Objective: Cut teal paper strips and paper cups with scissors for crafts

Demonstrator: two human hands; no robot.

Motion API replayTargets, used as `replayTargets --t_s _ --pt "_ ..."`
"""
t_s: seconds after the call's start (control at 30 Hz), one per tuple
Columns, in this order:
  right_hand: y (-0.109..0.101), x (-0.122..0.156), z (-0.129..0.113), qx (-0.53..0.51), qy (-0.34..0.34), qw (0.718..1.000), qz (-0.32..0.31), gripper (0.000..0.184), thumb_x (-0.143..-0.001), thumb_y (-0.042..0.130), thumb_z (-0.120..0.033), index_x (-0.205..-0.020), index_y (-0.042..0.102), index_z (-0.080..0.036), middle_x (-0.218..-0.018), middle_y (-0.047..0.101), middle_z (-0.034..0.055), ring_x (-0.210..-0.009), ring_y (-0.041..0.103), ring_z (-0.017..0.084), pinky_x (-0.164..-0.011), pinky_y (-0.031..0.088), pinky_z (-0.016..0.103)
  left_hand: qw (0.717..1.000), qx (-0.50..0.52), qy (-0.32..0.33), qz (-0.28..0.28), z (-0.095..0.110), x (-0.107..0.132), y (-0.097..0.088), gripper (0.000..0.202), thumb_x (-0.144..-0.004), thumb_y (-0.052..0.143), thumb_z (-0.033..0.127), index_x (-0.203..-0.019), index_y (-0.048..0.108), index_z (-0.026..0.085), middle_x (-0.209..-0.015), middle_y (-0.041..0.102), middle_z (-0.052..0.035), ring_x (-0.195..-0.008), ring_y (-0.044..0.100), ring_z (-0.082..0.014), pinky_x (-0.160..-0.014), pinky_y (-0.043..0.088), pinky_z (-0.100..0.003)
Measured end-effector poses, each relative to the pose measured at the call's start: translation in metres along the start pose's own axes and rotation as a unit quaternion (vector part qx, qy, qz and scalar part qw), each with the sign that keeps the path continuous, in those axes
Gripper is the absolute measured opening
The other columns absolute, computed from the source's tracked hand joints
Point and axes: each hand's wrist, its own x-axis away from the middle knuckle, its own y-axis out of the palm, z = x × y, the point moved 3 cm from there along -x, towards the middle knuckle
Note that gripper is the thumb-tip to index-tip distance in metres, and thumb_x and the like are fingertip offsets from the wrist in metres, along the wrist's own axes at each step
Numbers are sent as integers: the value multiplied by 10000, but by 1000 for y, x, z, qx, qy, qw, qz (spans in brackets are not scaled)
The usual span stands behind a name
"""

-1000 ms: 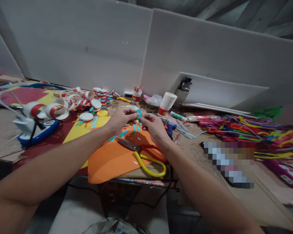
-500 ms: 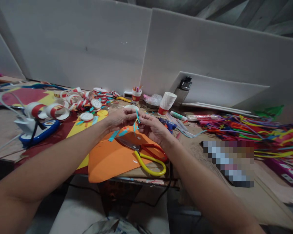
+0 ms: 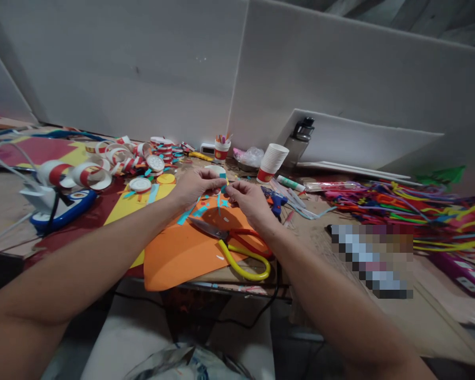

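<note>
Between my two hands is a small turquoise paper strip (image 3: 222,176), pinched by the fingertips. My left hand (image 3: 196,186) grips it from the left with thumb and finger. My right hand (image 3: 245,199) pinches it from the right, close against the left fingertips. Below them lies an orange paper sheet (image 3: 174,258) with several turquoise scraps (image 3: 200,211) on it. Scissors (image 3: 237,269) with one yellow and one red handle rest on the sheet, their blades partly open. A white paper cup piece (image 3: 216,170) is partly hidden behind my hands.
On the left are cut paper cups (image 3: 91,178) and a blue-edged power strip (image 3: 65,211). Behind stand stacked paper cups (image 3: 272,162) and a dark bottle (image 3: 300,138). A blue glue gun (image 3: 276,203) lies right of my hands, with colourful pipe cleaners (image 3: 404,211) farther right.
The turquoise strip has turned, now showing its flat face above my fingers. My hands stay close together, and the whole view has shifted slightly.
</note>
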Motion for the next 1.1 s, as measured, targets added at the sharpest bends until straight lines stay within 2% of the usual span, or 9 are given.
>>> replayTargets --t_s 0.2,0.37,0.5,0.73,0.87,0.93,1.1 --pt "-2 -2 1 38 -32 999 15 255 -777 635 -400 -658 575 -182 -589 545 -26 -539 484 94 -539 394 242 999 45 -16 -7 -1 0 2 305 -644 834 382 -757 717 124 -640 658 -33 -573 592 -97 -573 450 -215" --pt "0 -1 1 -24 -16 1000 8 266 -734 684 -425 -671 589 -185 -599 558 -28 -522 485 87 -522 393 233 998 59 -1 7 3 2 4 329 -622 849 392 -727 710 113 -626 653 -33 -556 580 -93 -571 452 -219" --pt "-1 1 -2 -89 14 996 3 313 -703 728 -446 -645 576 -178 -586 554 -34 -511 474 74 -528 392 224 995 99 -11 -28 1 0 6 365 -629 842 434 -748 717 112 -667 661 -36 -609 596 -95 -616 479 -218" --pt "3 6 -5 -216 116 966 -87 424 -564 859 -469 -681 585 -167 -637 566 -42 -538 481 59 -544 433 210 984 129 -70 -106 3 2 11 390 -593 877 381 -868 734 144 -700 662 -19 -636 602 -96 -643 493 -219" --pt "7 9 -6 -247 147 948 -135 436 -567 868 -459 -719 582 -167 -673 578 -29 -566 486 64 -555 442 214 981 137 -70 -116 6 3 13 372 -566 890 374 -761 704 119 -675 649 -27 -615 612 -109 -658 505 -249" --pt "7 8 -5 -226 135 958 -118 431 -578 856 -472 -733 593 -169 -684 582 -25 -587 496 72 -567 442 218 985 126 -71 -93 4 2 9 360 -562 892 362 -722 686 113 -680 646 -29 -603 605 -104 -631 493 -236" --pt "0 4 -1 -153 77 985 -6 408 -615 803 -502 -728 585 -176 -683 579 -38 -578 488 64 -567 420 210 996 50 -79 -16 -2 -1 -1 315 -604 862 352 -708 687 110 -638 629 -29 -561 559 -77 -532 413 -183"
